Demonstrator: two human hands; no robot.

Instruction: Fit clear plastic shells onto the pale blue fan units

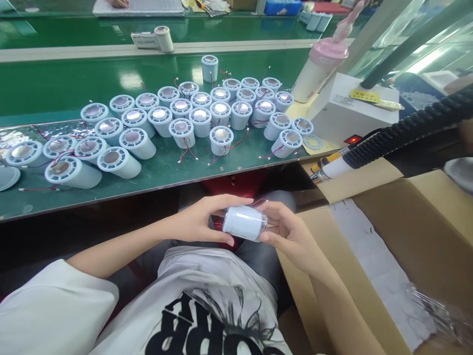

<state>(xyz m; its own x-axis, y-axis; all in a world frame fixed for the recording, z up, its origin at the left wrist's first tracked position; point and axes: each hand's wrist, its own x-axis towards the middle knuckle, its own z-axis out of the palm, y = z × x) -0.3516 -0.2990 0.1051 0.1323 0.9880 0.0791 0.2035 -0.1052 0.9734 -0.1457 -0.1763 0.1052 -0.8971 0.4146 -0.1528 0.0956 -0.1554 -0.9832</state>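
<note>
Above my lap, a light-blue cylindrical housing with a clear outer sleeve (244, 223) lies on its side between my two hands. My left hand (201, 219) grips its left end, thumb below and fingers over the top. At the clear right end, my right hand (286, 231) pinches it with thumb and fingers. Thin red wires show above the housing near the right fingertips. On the green bench ahead stand several similar light-blue housings (181, 132), each with a round silver disc on top and many with red and dark wires ending in small white plugs.
A white bottle with a pink lid (320, 64) stands behind a white box-shaped device (343, 108). A black ribbed hose with a screwdriver-like tip (406, 125) crosses the right side. Below it is an open cardboard box (417, 217) with clear plastic pieces (436, 310). A person's hand (118, 3) shows across the bench.
</note>
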